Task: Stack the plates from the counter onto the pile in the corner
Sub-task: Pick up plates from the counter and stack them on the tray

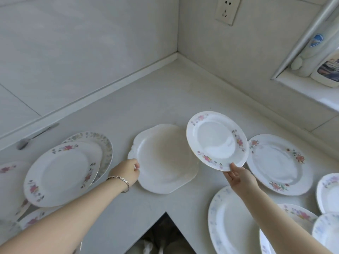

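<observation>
- Far left: a pink-flowered plate [62, 173] lies askew over the rim of a green-sprigged plate [105, 145], with more plates cut off by the frame edge. They overlap loosely and are not a tidy stack, so all of these look yet to be moved.
- The left hand [126, 173] has its fingers [136, 165] curled on the near-left rim of the white plate [165, 160], pinching it.
- The white plate lies flat on the pale, matt, stone-like surface [165, 92], between the two groups. It is plain and glazed, with a lobed, scalloped edge (the only one without a pattern). It looks like the base of the pile, though the corner [176, 58] itself is well apart from it and shows no plates.
- The rose plate [217, 141] is in the air, tilted, over the white plate's right edge. It is round and glossy, with pink sprays and a thin gilt rim.
- The right hand [240, 178] holds the rose plate by its near rim, palm up. Its fingertips are hidden under the plate.
- Right: a red-flowered plate [278, 164] lies flat, and blue-patterned plates [231, 222] overlap below it.
- Judged overall, the task is barely begun: one plate is in hand and the rest are spread about.
</observation>
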### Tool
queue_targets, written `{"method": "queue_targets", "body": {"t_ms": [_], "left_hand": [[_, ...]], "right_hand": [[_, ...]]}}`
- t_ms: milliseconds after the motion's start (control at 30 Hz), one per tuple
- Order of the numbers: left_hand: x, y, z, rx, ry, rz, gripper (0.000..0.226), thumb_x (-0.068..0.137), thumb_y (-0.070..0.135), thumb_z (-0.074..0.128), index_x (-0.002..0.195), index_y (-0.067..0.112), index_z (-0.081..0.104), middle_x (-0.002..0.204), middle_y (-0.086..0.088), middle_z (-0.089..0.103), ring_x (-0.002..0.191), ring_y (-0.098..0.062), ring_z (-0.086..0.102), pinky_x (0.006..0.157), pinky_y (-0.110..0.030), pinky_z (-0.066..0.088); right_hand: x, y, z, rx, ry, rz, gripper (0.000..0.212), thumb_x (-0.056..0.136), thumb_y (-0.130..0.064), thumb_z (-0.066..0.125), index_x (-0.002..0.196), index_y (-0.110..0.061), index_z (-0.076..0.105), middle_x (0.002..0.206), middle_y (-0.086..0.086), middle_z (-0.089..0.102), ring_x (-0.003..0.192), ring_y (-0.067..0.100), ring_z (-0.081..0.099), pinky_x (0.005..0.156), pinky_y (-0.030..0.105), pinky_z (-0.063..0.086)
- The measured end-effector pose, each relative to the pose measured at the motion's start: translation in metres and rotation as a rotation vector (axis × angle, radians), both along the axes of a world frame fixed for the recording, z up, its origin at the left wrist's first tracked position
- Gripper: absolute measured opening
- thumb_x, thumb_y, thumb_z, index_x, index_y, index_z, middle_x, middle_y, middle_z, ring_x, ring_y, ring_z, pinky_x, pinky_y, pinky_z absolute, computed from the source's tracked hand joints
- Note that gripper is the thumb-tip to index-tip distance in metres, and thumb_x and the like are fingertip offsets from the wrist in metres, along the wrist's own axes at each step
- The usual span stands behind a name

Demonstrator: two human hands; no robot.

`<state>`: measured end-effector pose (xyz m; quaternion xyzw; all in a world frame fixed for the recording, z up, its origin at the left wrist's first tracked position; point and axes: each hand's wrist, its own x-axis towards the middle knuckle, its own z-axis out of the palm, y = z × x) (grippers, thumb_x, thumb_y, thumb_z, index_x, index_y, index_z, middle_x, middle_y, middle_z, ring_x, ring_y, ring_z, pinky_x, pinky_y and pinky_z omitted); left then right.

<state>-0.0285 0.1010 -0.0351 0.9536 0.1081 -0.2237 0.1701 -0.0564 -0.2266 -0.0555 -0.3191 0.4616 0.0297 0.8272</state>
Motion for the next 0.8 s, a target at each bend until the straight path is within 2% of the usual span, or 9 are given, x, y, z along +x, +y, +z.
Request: {"method": "queue_targets", "body": {"t_ms": [67, 267, 333, 433, 500, 567, 667, 733, 800], "left_hand": [[-0.002, 0.015, 0.002, -0.019, -0.003, 0.036, 0.026, 0.088, 0.015, 0.044, 0.105, 0.02, 0.063, 0.111, 0.0, 0.068, 0.098, -0.025, 0.064, 0.086, -0.029, 0.05], [-0.011, 0.054, 0.004, -0.024, -0.002, 0.095, 0.019, 0.088, 0.012, 0.044, 0.088, 0.026, 0.057, 0.104, 0.003, 0.067, 0.097, -0.023, 0.062, 0.083, -0.028, 0.047], [-0.012, 0.064, 0.002, -0.046, -0.005, 0.135, 0.021, 0.087, 0.01, 0.043, 0.08, 0.027, 0.054, 0.106, 0.001, 0.068, 0.102, -0.023, 0.063, 0.089, -0.029, 0.048], [-0.013, 0.075, 0.0, -0.083, -0.008, 0.186, 0.031, 0.087, 0.011, 0.043, 0.064, 0.032, 0.045, 0.099, 0.002, 0.068, 0.103, -0.024, 0.062, 0.091, -0.029, 0.047], [-0.013, 0.08, -0.002, -0.106, -0.004, 0.196, 0.032, 0.088, 0.012, 0.043, 0.063, 0.033, 0.043, 0.099, 0.002, 0.069, 0.103, -0.024, 0.062, 0.089, -0.028, 0.048], [-0.012, 0.081, -0.002, -0.121, 0.0, 0.198, 0.03, 0.088, 0.013, 0.043, 0.066, 0.033, 0.045, 0.095, 0.001, 0.067, 0.105, -0.025, 0.062, 0.088, -0.028, 0.048], [-0.01, 0.081, -0.005, -0.131, 0.0, 0.21, 0.024, 0.089, 0.012, 0.041, 0.075, 0.03, 0.05, 0.09, 0.003, 0.065, 0.118, -0.022, 0.057, 0.095, -0.027, 0.044], [-0.009, 0.079, -0.006, -0.121, 0.001, 0.211, 0.029, 0.089, 0.012, 0.041, 0.067, 0.031, 0.046, 0.098, 0.002, 0.068, 0.114, -0.022, 0.058, 0.095, -0.027, 0.044], [-0.008, 0.076, -0.006, -0.116, -0.003, 0.195, 0.033, 0.089, 0.012, 0.042, 0.062, 0.032, 0.042, 0.108, 0.002, 0.069, 0.104, -0.022, 0.061, 0.09, -0.026, 0.045]], "right_hand": [[0.001, 0.021, 0.001, -0.009, -0.001, 0.09, 0.012, 0.09, 0.006, 0.048, 0.086, -0.003, 0.056, 0.054, 0.006, 0.072, 0.049, 0.016, 0.07, 0.046, 0.027, 0.058], [0.007, 0.087, -0.013, -0.073, 0.051, 0.296, 0.018, 0.091, 0.008, 0.045, 0.08, -0.003, 0.054, 0.048, 0.002, 0.069, 0.042, 0.014, 0.067, 0.042, 0.025, 0.056], [0.01, 0.102, -0.015, -0.093, 0.071, 0.328, 0.017, 0.09, 0.008, 0.046, 0.08, -0.003, 0.054, 0.054, 0.004, 0.071, 0.047, 0.018, 0.069, 0.042, 0.024, 0.056], [0.013, 0.115, -0.021, -0.169, 0.127, 0.341, 0.019, 0.089, 0.009, 0.048, 0.078, -0.004, 0.055, 0.076, 0.011, 0.064, 0.067, 0.026, 0.062, 0.041, 0.023, 0.055], [0.012, 0.119, -0.025, -0.222, 0.161, 0.356, 0.017, 0.089, 0.008, 0.048, 0.08, -0.005, 0.056, 0.081, 0.011, 0.06, 0.071, 0.024, 0.058, 0.04, 0.021, 0.054], [0.01, 0.121, -0.026, -0.264, 0.173, 0.382, 0.012, 0.09, 0.006, 0.048, 0.091, -0.003, 0.055, 0.082, 0.011, 0.059, 0.072, 0.023, 0.058, 0.042, 0.019, 0.055], [0.009, 0.122, -0.023, -0.366, 0.192, 0.475, 0.01, 0.092, 0.003, 0.047, 0.1, 0.001, 0.052, 0.082, 0.014, 0.059, 0.07, 0.023, 0.058, 0.056, 0.027, 0.057], [0.009, 0.123, -0.018, -0.484, 0.248, 0.617, 0.009, 0.091, -0.003, 0.051, 0.091, 0.005, 0.055, 0.077, 0.017, 0.062, 0.064, 0.026, 0.061, 0.048, 0.026, 0.056], [0.008, 0.124, -0.016, -0.608, 0.298, 0.774, 0.018, 0.089, -0.01, 0.055, 0.077, 0.003, 0.058, 0.066, 0.017, 0.064, 0.056, 0.025, 0.063, 0.04, 0.023, 0.053]]}}
